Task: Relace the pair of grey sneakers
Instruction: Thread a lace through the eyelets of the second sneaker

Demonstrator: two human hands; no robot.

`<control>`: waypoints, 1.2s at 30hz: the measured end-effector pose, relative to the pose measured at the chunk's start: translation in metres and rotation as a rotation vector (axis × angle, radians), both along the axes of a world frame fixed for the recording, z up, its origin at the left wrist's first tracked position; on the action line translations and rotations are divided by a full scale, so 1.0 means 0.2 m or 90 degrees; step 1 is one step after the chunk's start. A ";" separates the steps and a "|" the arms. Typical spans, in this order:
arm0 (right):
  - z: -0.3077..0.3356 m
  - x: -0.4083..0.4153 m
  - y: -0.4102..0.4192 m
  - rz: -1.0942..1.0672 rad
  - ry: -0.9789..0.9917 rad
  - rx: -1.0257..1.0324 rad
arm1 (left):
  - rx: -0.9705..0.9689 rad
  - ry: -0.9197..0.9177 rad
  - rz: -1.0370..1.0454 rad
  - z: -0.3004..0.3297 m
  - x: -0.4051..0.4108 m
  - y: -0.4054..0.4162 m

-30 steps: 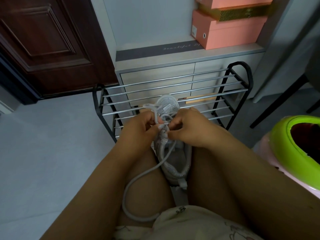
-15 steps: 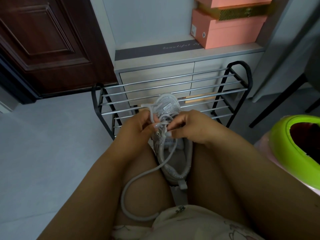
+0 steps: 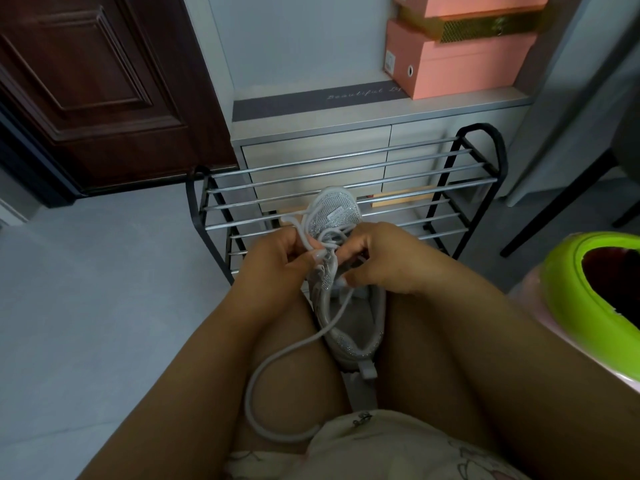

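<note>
Dark wooden door (image 3: 97,88) at far left, closed. Metal shoe rack (image 3: 346,188) ahead on floor. Left hand (image 3: 277,261) fingers curled, pinching white lace (image 3: 277,368) at eyelet row; long lace loop trails over left thigh. Grey sneaker (image 3: 341,306) wedged between knees, toe pointing away toward rack. Right hand (image 3: 377,261) fingers curled, gripping sneaker upper beside lacing. Pink boxes (image 3: 457,64) stacked on cabinet top, upper right. Green-rimmed container (image 3: 568,292) at far right.
</note>
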State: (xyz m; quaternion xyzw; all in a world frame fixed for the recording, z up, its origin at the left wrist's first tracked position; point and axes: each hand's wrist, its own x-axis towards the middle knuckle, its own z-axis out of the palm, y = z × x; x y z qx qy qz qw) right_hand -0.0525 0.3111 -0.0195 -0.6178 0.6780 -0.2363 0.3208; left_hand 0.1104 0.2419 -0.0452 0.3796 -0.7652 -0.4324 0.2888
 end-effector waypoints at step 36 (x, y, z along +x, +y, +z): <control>-0.09 -0.05 -0.05 0.071 -0.036 -0.123 | 0.094 -0.065 -0.084 0.04 -0.02 -0.01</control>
